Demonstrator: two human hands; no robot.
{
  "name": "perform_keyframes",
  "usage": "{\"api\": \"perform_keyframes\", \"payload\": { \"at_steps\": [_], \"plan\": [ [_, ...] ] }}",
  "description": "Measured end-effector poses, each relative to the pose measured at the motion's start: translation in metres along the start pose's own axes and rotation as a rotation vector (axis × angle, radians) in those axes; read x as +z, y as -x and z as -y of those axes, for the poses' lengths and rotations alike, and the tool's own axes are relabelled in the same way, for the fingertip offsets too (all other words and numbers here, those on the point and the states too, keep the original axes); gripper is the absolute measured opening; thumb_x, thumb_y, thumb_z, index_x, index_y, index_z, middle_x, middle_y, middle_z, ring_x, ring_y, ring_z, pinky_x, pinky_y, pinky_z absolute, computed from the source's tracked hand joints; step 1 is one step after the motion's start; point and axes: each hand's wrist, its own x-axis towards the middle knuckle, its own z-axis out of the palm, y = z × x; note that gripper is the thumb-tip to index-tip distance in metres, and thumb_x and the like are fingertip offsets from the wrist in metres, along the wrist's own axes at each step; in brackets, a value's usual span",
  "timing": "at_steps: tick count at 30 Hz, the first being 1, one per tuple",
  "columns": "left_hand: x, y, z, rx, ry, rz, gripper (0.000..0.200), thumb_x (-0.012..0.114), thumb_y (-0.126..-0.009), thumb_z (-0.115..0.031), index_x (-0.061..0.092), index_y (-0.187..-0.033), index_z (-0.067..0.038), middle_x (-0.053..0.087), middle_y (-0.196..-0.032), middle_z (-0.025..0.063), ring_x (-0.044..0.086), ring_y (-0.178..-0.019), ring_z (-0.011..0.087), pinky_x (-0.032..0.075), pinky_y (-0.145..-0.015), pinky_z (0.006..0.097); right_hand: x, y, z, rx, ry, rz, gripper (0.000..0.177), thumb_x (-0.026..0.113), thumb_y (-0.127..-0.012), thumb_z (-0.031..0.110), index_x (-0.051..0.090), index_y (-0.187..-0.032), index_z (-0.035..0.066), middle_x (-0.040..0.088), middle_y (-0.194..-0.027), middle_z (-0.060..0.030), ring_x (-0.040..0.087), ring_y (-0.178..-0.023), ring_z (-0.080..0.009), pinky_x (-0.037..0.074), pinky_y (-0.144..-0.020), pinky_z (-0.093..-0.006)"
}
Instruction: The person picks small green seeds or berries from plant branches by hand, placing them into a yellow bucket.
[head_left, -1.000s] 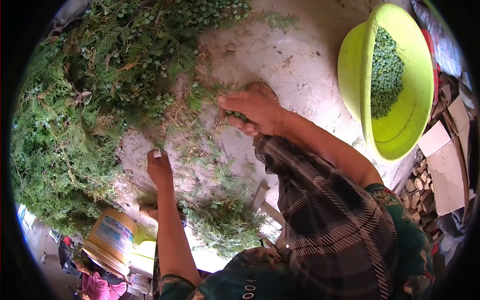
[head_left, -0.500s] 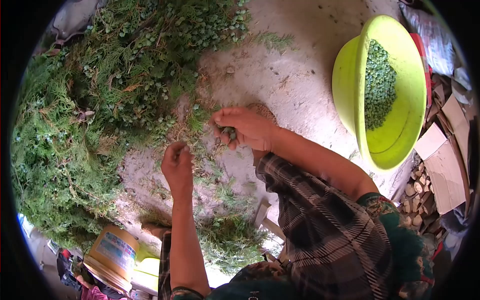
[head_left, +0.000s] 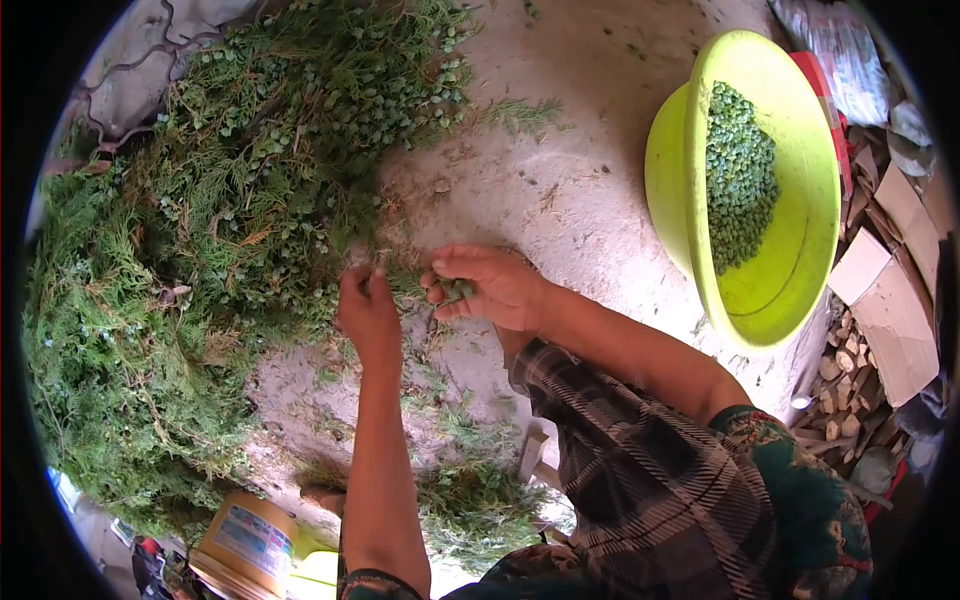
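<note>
My right hand (head_left: 492, 287) is half curled, palm up, around a few small green seed cones (head_left: 458, 289). To its left, my left hand (head_left: 369, 308) has thumb and fingers pinched together near a bit of greenery; what is between the fingertips is too small to make out. The hands are apart from each other. Just beyond my left hand lies a large heap of cut evergreen branches (head_left: 230, 230) with scaly leaves and bluish-green cones.
A yellow-green basin (head_left: 790, 290) at the right holds a pile of green cones (head_left: 740, 185). Cardboard (head_left: 893, 325) and split firewood (head_left: 838, 385) lie beyond it. A tan bucket (head_left: 245, 545) stands lower left. Leaf scraps (head_left: 480, 505) litter the concrete floor (head_left: 560, 170).
My left hand has moved up and slightly right, towards the branches. My right hand appears a little lower and its fingers remain curled around the cones. The whole view has shifted slightly.
</note>
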Motion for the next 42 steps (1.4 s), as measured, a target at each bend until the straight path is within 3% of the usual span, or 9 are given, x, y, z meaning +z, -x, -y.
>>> {"api": "perform_keyframes", "payload": {
  "at_steps": [6, 10, 17, 24, 28, 31, 33, 36, 42],
  "plan": [
    [-0.021, 0.029, -0.059, 0.221, 0.252, 0.286, 0.023, 0.056, -0.086, -0.019, 0.057, -0.1, 0.0, 0.06, -0.091, 0.0047, 0.054, -0.08, 0.0115, 0.045, -0.065, 0.027, -0.006, -0.001, -0.001, 0.149, -0.289, 0.064, 0.027, 0.05, -0.091, 0.026, 0.054, -0.103, 0.003, 0.058, -0.098, -0.0081, 0.058, -0.078, -0.0179, 0.052, -0.068, -0.0363],
    [-0.018, -0.046, -0.063, 0.247, 0.014, -0.087, 0.022, 0.058, -0.085, -0.018, 0.059, -0.099, 0.0, 0.059, -0.08, 0.0073, 0.055, -0.071, 0.0157, 0.043, -0.064, 0.0304, -0.013, -0.003, -0.004, 0.193, -0.242, 0.065, 0.021, 0.05, -0.089, 0.025, 0.057, -0.09, 0.004, 0.061, -0.08, -0.0095, 0.059, -0.067, -0.0187, 0.052, -0.058, -0.0362],
    [-0.004, -0.11, -0.077, 0.02, -0.464, -0.034, 0.022, 0.058, -0.084, -0.022, 0.061, -0.084, 0.0, 0.058, -0.07, 0.009, 0.056, -0.066, 0.0195, 0.042, -0.061, 0.0378, -0.003, 0.005, 0.002, 0.147, -0.199, 0.039, 0.021, 0.051, -0.089, 0.025, 0.057, -0.088, 0.005, 0.06, -0.079, -0.0077, 0.057, -0.063, -0.0156, 0.051, -0.056, -0.0334],
    [-0.039, -0.065, -0.065, -0.099, 0.72, 0.213, 0.009, 0.051, -0.09, -0.013, 0.052, -0.089, -0.004, 0.055, -0.07, 0.0045, 0.054, -0.061, 0.0148, 0.045, -0.056, 0.0288, 0.002, 0.039, 0.036, 0.057, -0.333, 0.227, 0.022, 0.053, -0.088, 0.026, 0.056, -0.084, 0.005, 0.059, -0.076, -0.0073, 0.052, -0.05, -0.0108, 0.043, -0.038, -0.025],
    [-0.061, -0.039, -0.077, -0.144, 0.855, 0.337, 0.011, 0.049, -0.09, -0.009, 0.049, -0.101, -0.005, 0.051, -0.069, 0.0034, 0.05, -0.058, 0.0145, 0.045, -0.058, 0.0284, 0.019, 0.103, 0.095, -0.315, -0.277, -0.076, 0.019, 0.055, -0.087, 0.024, 0.056, -0.078, 0.007, 0.057, -0.068, -0.0041, 0.045, -0.039, -0.0071, 0.034, -0.03, -0.0211],
    [-0.077, -0.023, -0.078, -0.136, 0.998, 0.409, 0.014, 0.049, -0.089, -0.008, 0.049, -0.102, -0.005, 0.051, -0.072, 0.0043, 0.048, -0.061, 0.0147, 0.044, -0.061, 0.0288, 0.001, 0.151, 0.145, -0.987, 0.011, -0.432, 0.016, 0.051, -0.088, 0.022, 0.056, -0.081, 0.008, 0.055, -0.072, -0.0013, 0.044, -0.052, -0.0071, 0.034, -0.047, -0.0213],
    [-0.082, -0.012, -0.087, -0.081, 0.991, 0.395, 0.015, 0.048, -0.089, -0.007, 0.049, -0.103, -0.005, 0.051, -0.075, 0.0047, 0.048, -0.065, 0.0151, 0.044, -0.064, 0.0296, -0.024, 0.165, 0.178, -1.395, 0.726, -1.155, 0.02, 0.055, -0.086, 0.018, 0.06, -0.1, 0.004, 0.06, -0.089, -0.0089, 0.056, -0.084, -0.0163, 0.044, -0.077, -0.027],
    [-0.087, 0.001, -0.091, -0.006, 0.964, 0.387, 0.019, 0.049, -0.087, -0.006, 0.05, -0.106, -0.004, 0.054, -0.08, 0.0066, 0.051, -0.074, 0.0161, 0.045, -0.073, 0.0316, -0.029, 0.166, 0.176, -1.502, 1.687, -1.477, 0.034, 0.064, -0.078, 0.007, 0.056, -0.111, 0.002, 0.052, -0.117, -0.0142, 0.052, -0.106, -0.0232, 0.043, -0.092, -0.0311],
    [-0.091, 0.029, -0.093, -0.091, 0.88, 0.327, 0.022, 0.053, -0.082, -0.009, 0.05, -0.104, -0.004, 0.057, -0.09, 0.0075, 0.055, -0.086, 0.0202, 0.043, -0.082, 0.0368, 0.038, 0.056, 0.085, -1.149, 1.149, -0.254, 0.069, 0.073, -0.072, 0.029, 0.04, -0.127, 0.005, 0.045, -0.124, -0.0159, 0.041, -0.119, -0.0295, 0.031, -0.101, -0.0386]
  ]
}}
